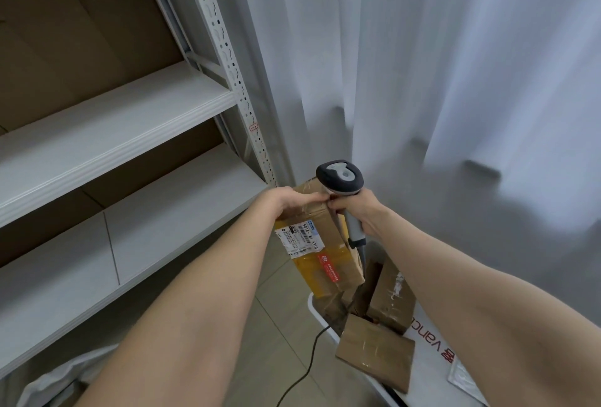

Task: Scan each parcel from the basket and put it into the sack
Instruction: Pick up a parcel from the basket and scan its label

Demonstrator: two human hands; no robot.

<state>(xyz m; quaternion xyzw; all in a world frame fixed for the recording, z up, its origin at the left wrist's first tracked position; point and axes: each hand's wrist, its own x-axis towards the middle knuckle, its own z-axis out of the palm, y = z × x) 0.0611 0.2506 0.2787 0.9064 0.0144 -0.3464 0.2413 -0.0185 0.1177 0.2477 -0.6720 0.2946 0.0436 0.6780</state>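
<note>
Our left hand (282,202), fingers clamped on the parcel (320,245); our right hand (365,211), fingers clamped round the scanner (340,178). Beneath them, the basket (317,312).

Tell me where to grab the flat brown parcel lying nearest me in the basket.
Take the flat parcel across its narrow width, thumb on the taped top face, fingers under its left edge, coming from above left. It lies broad face up and that edge seems to overhang the basket rim, so it looks free. Your left hand is busy holding the labelled parcel.
</note>
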